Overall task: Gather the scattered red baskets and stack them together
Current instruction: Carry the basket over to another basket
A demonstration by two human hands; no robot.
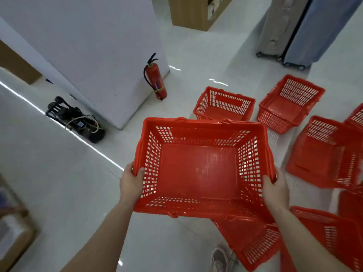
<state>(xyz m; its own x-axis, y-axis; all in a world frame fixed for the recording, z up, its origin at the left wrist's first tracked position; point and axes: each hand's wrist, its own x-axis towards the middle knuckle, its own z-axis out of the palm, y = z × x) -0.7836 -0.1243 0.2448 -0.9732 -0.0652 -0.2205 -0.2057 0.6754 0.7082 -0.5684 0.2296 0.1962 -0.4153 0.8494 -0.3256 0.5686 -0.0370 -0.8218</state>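
I hold a red plastic basket (200, 169) level above the white floor, its open top facing me. My left hand (130, 183) grips its left rim and my right hand (276, 190) grips its right rim. Several more red baskets lie scattered on the floor: one upright beyond it (224, 104), one tilted at the back right (288, 104), one on its side to the right (324, 152), one partly under the held basket (249, 240), and one at the lower right (332, 232).
A red fire extinguisher (156, 77) stands against a white pillar (88, 46). A black device with cables (75, 119) lies left of the pillar. Suitcases (306, 28) stand at the back right, cardboard boxes (194, 10) behind. My shoe (221, 260) shows below.
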